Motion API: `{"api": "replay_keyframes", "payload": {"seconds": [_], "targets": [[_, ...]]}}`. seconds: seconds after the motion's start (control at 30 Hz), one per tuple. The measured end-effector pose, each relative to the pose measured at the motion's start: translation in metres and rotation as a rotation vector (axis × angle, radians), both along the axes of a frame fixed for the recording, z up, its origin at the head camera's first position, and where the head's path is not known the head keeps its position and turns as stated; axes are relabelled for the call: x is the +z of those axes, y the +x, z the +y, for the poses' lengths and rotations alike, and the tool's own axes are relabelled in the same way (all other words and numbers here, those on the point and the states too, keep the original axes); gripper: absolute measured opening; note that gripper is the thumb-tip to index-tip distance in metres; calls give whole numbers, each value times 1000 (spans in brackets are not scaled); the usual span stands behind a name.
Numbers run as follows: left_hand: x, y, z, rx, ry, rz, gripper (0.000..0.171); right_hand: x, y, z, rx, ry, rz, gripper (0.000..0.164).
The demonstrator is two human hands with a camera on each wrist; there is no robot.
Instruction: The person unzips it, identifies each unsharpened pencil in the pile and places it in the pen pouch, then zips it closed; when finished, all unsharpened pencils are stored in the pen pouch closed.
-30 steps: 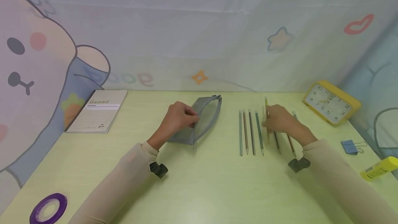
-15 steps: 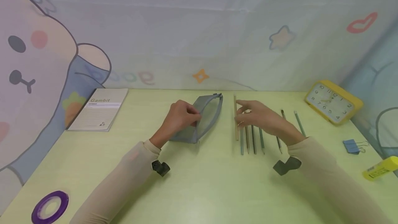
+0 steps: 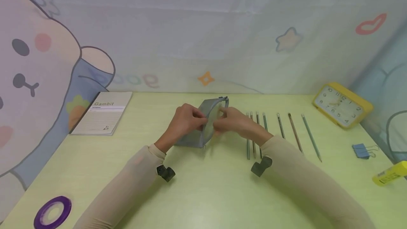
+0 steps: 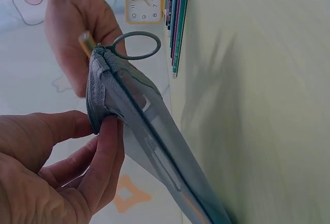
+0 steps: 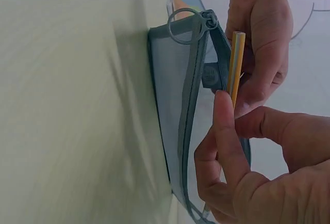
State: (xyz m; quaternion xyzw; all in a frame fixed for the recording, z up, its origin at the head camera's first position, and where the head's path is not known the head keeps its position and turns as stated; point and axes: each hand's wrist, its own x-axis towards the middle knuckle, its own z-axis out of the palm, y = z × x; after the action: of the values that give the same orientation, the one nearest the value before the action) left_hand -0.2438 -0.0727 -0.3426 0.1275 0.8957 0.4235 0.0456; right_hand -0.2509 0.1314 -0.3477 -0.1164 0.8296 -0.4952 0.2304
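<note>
A grey mesh zip pouch (image 3: 208, 106) stands on the table with its top unzipped and gaping. My left hand (image 3: 187, 120) pinches its rim between thumb and fingers. At the mouth of the pouch, my right hand (image 3: 233, 121) holds a yellow pencil (image 5: 236, 64) in its fingertips. The right wrist view shows that pencil's upper end beside the zipper edge, its lower part mostly covered by fingers. A ring-shaped zipper pull (image 4: 138, 45) hangs at one end of the opening.
Several pencils (image 3: 311, 138) lie in a row to the right, partly under my right forearm. Farther right are a yellow clock (image 3: 341, 105), a blue binder clip (image 3: 360, 150) and a yellow glue stick (image 3: 389, 175). On the left are a notebook (image 3: 101, 114) and purple tape (image 3: 39, 217).
My right hand has carried the yellow pencil left from the pencil row to the pouch opening. My left hand keeps its pinch on the rim, nearly still.
</note>
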Motion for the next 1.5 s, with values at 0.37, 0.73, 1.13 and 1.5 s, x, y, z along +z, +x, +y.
{"api": "replay_keyframes", "payload": {"seconds": [0.37, 0.73, 1.13, 1.5], "targets": [[-1, 0, 1, -1, -31, 36, 15, -5, -10, -18, -22, -5, 43, 34], [0, 0, 1, 4, -6, -10, 18, 12, -5, 3, -51, 132, 44, 81], [3, 1, -2, 8, 24, -19, 15, 30, 6, 57, -37, 363, 226, 59], [3, 3, -3, 19, 35, -38, 15, 6, 13, 86, -70, 618, 350, 46]]}}
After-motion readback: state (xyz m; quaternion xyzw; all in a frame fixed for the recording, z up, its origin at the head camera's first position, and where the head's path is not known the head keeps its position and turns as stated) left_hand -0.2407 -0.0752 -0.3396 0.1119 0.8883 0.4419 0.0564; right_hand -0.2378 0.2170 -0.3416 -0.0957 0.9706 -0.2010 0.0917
